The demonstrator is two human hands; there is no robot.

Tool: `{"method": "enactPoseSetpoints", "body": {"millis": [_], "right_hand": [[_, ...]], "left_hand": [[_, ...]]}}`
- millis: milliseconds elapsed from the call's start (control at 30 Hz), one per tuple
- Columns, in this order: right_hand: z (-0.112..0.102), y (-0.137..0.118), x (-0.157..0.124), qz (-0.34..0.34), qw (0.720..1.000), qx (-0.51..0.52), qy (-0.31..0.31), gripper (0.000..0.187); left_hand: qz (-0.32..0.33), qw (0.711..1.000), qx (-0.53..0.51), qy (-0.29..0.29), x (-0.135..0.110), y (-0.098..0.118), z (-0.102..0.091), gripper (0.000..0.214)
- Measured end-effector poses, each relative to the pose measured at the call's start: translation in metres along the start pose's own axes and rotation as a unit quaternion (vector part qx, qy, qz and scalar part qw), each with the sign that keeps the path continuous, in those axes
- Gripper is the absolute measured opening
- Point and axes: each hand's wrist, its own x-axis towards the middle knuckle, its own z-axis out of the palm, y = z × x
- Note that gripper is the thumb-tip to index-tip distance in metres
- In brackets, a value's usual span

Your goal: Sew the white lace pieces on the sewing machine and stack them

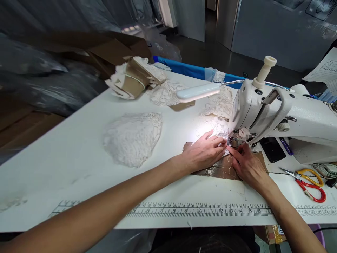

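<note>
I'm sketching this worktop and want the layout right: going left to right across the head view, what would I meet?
Lone lace piece → left grip → right grip → phone → scissors.

Beyond the white table (71,151), dark floor (189,52) meets grey wall (276,42).

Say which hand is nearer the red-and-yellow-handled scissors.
Right. The right hand is just left of the scissors; the left hand is farther to their left.
</note>
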Motion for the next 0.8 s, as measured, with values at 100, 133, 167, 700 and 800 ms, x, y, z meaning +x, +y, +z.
{"method": "enactPoseSetpoints", "body": {"millis": [100, 133, 167, 700, 800], "right_hand": [[-0.002, 0.005, -0.003, 0.005, 0.997, 0.064, 0.034, 0.039], [-0.003, 0.007, -0.004, 0.011, 0.994, 0.094, 0.056, 0.037], [-0.006, 0.01, -0.005, 0.019, 0.989, 0.122, 0.086, 0.034], [-0.018, 0.026, -0.011, 0.059, 0.967, 0.174, 0.176, 0.028], [-0.017, 0.023, -0.012, 0.058, 0.968, 0.175, 0.173, 0.028]], "left_hand": [[-0.02, 1.0, 0.021, -0.009, 0.0, 0.004, 0.001, 0.035], [-0.025, 0.999, 0.028, -0.009, 0.0, 0.004, -0.001, 0.035], [-0.026, 0.999, 0.034, -0.006, 0.0, 0.004, -0.003, 0.034], [0.035, 0.99, -0.134, -0.028, 0.012, -0.014, -0.015, 0.032], [0.015, 0.985, -0.168, -0.034, 0.013, -0.016, -0.011, 0.029]]}}
